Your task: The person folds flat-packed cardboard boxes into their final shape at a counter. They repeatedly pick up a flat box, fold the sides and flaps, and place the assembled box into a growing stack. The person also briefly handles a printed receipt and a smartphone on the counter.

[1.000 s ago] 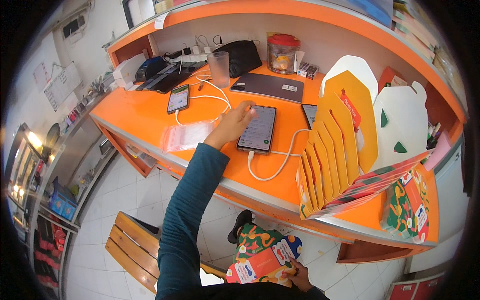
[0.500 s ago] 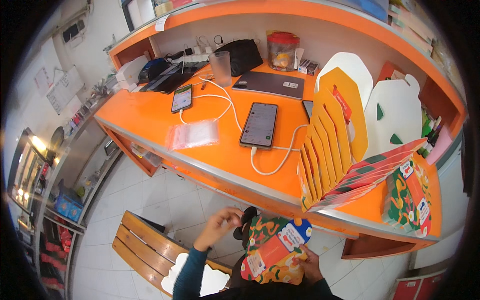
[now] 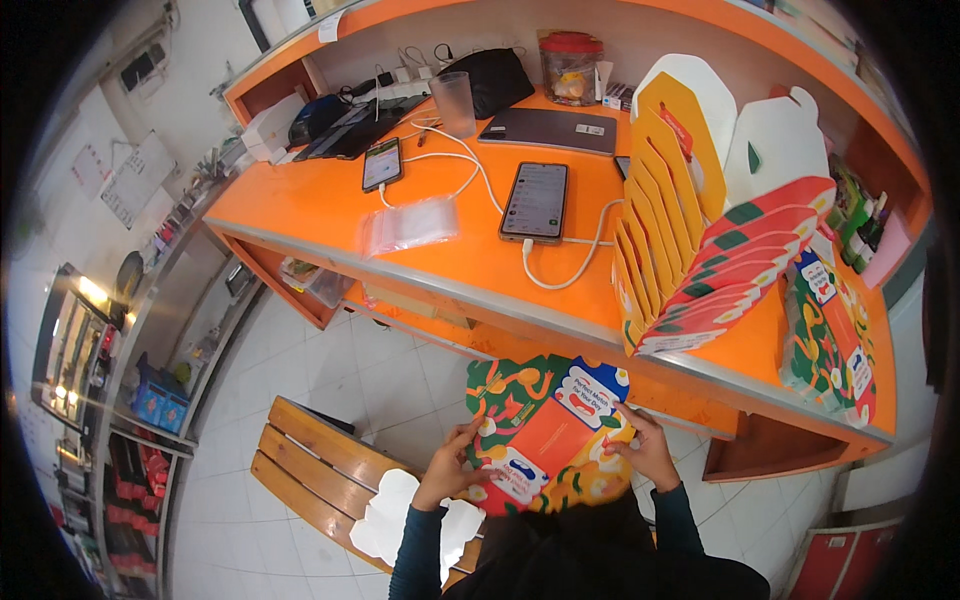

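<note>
A flat, unfolded cardboard food box (image 3: 545,440), printed in green, red, blue and yellow, lies between my two hands above my lap. My left hand (image 3: 452,468) grips its left edge, fingers bent around the card. At the opposite edge my right hand (image 3: 648,450) pinches it with the thumb on top. Beyond, on the counter's front right, stand several partly folded boxes (image 3: 660,240) nested together, their yellow and red panels fanned out and white flaps upright. To their right is a stack of flat printed box blanks (image 3: 830,345). White cardboard pieces (image 3: 385,530) rest on the bench by my left forearm.
The orange counter (image 3: 400,285) has a metal front edge. On it lie a charging phone (image 3: 535,200), a smaller phone (image 3: 382,165), clear plastic bags (image 3: 412,226), a closed laptop (image 3: 548,131), a plastic cup (image 3: 455,105) and a red-lidded jar (image 3: 571,75). A wooden bench (image 3: 300,450) stands left.
My left hand, raised and apart from the box before, now holds its left edge. The box has moved up and forward, and my right hand has shifted along its right side.
</note>
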A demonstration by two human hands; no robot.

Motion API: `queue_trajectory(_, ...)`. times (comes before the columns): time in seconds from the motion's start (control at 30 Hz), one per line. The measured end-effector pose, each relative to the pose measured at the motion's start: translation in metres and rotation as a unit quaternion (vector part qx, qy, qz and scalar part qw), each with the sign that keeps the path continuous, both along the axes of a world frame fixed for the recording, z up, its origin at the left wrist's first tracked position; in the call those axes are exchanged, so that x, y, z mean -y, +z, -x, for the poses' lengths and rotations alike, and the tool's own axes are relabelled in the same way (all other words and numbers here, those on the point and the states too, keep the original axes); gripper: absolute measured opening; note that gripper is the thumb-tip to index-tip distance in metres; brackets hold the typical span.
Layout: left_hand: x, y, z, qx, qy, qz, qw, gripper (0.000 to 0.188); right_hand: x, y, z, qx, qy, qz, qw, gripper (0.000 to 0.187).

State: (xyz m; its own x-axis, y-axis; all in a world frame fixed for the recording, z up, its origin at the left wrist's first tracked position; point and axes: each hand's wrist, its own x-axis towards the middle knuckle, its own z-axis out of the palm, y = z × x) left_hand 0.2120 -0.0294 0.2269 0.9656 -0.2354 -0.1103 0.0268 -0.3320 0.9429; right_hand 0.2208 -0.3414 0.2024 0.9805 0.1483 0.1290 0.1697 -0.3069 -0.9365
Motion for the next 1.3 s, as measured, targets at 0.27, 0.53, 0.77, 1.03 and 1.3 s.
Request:
queue_trajectory(0.27,-0.002,0.012,0.006,0.253,0.134,-0.114,0.951,0.037,-0.026,0.054,0.000,0.225,-0.104,0.156,0.956,0.025)
queue_trajectory(0.53,-0.010,0.067,0.019,0.202,0.097,0.050,0.973,0.039,-0.017,0.065,0.000,0.187,-0.076,0.026,0.979,0.012)
queue_trajectory(0.77,-0.018,0.084,0.036,0.284,0.112,0.048,0.951,0.037,-0.031,0.086,0.013,0.206,-0.046,-0.003,0.978,0.007)
queue_trajectory(1.03,-0.016,0.080,0.047,0.131,0.129,0.279,0.942,0.031,-0.041,0.072,0.019,-0.029,0.034,-0.248,0.968,0.016)
queue_trajectory(1.3,-0.038,0.083,0.040,0.085,-0.199,0.316,0.924,0.066,-0.065,0.029,0.025,-0.296,0.070,-0.460,0.834,0.022)
